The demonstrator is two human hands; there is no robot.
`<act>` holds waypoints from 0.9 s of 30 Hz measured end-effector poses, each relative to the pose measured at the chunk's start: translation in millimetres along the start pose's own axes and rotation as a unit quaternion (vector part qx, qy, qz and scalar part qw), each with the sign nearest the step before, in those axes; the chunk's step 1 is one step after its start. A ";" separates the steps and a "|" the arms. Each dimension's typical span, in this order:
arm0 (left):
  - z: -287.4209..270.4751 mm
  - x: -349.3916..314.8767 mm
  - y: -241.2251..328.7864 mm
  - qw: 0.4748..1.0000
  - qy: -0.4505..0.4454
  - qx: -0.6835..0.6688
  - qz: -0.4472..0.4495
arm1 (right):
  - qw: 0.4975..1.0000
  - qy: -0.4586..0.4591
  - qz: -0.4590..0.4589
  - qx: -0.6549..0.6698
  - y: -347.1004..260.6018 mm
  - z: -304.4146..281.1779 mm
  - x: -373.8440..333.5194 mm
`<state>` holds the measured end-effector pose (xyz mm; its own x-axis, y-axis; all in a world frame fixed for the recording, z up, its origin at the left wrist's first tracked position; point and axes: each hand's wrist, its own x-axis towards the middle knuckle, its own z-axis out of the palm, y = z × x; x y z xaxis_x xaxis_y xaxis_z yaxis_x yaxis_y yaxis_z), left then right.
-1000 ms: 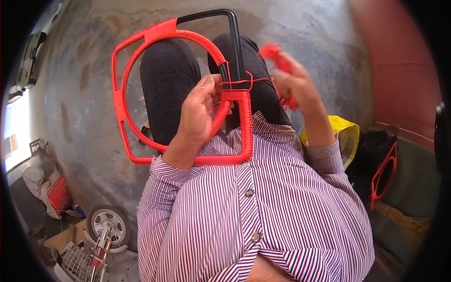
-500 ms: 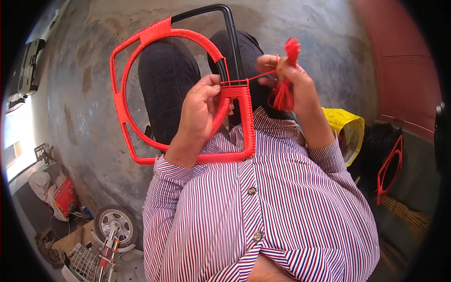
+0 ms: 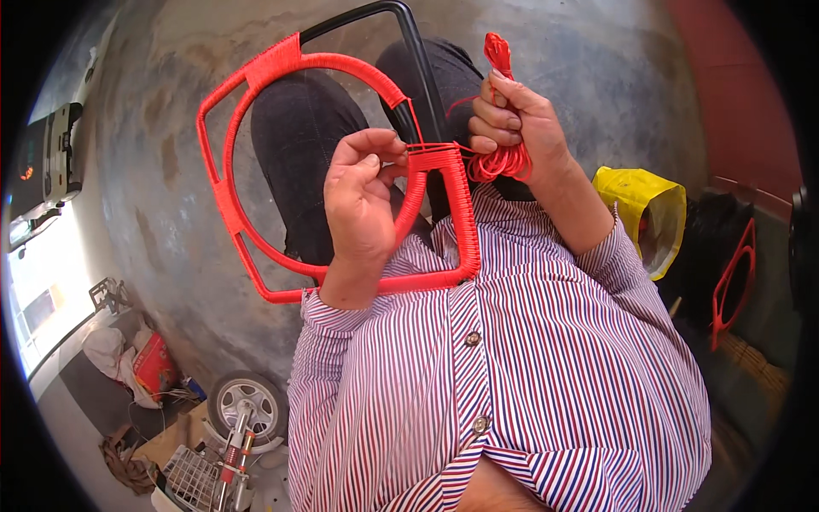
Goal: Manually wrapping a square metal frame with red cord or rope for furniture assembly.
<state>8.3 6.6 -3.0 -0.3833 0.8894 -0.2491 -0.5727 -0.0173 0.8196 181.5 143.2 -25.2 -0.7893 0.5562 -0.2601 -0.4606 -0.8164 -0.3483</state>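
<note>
A squared tubular frame with a round inner ring rests over my knees, mostly wrapped in red cord. Its far right corner is bare black. My left hand is at the inner ring on the right, fingers curled against it beside a few loose red strands; some fingertips are hidden. Right of the frame, my right hand is closed round a bundle of red cord. One end of the bundle sticks up above the fist and loops hang below it.
At the right stand a yellow bag and another red ring-shaped frame against dark material. A small wheel and a white wire basket lie at lower left, near a red package. Concrete floor surrounds my legs.
My right hand has closed round the cord bundle and come slightly up and left; the strand to the frame has gone from taut to slack. My left thumb has drawn back from the strands.
</note>
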 end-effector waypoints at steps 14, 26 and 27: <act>-4.5 -5.2 -2.5 0.986 -0.091 0.112 0.085 | 0.997 0.041 0.051 -0.052 6.5 10.3 -1.2; -9.1 6.9 -1.8 0.984 -0.047 -0.066 -0.156 | 0.993 0.062 0.048 -0.090 5.7 15.8 -11.1; -10.8 8.0 -3.5 0.978 -0.062 -0.089 -0.178 | 0.994 0.060 0.045 -0.081 6.0 13.1 -11.9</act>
<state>-0.6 8.9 -13.5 -0.0510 0.9020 -0.4288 -0.7753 0.2349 0.5862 182.8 129.6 -12.4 -0.7651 0.5053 -0.3990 -0.3123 -0.8332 -0.4564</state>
